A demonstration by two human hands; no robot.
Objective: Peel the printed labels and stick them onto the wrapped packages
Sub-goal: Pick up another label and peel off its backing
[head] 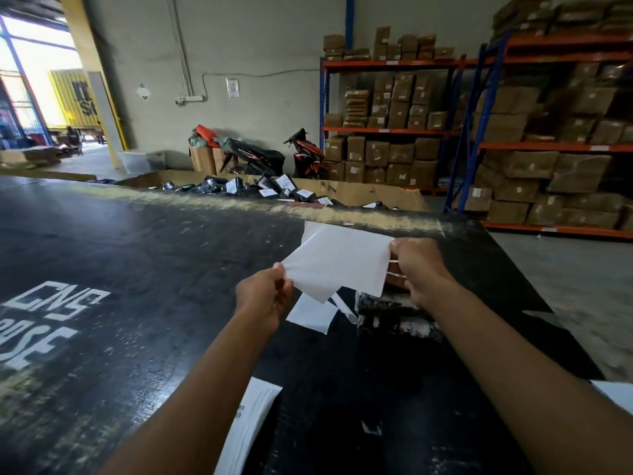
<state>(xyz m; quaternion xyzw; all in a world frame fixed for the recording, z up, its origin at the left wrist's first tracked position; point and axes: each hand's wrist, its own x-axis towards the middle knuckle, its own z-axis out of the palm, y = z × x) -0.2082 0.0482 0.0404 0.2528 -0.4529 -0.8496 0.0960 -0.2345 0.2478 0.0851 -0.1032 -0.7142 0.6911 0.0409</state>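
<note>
The left hand (pixel 265 296) and right hand (pixel 419 269) each pinch an edge of the white label (pixel 339 265), fingers curled on it, just above the black wrapped package (pixel 394 317) on the surface (pixel 137 269). An uneven pull could crease it or stick it crooked.

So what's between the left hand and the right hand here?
In the head view, a white label sheet spans the gap: the left hand pinches its left corner, the right hand grips its right edge.
</note>
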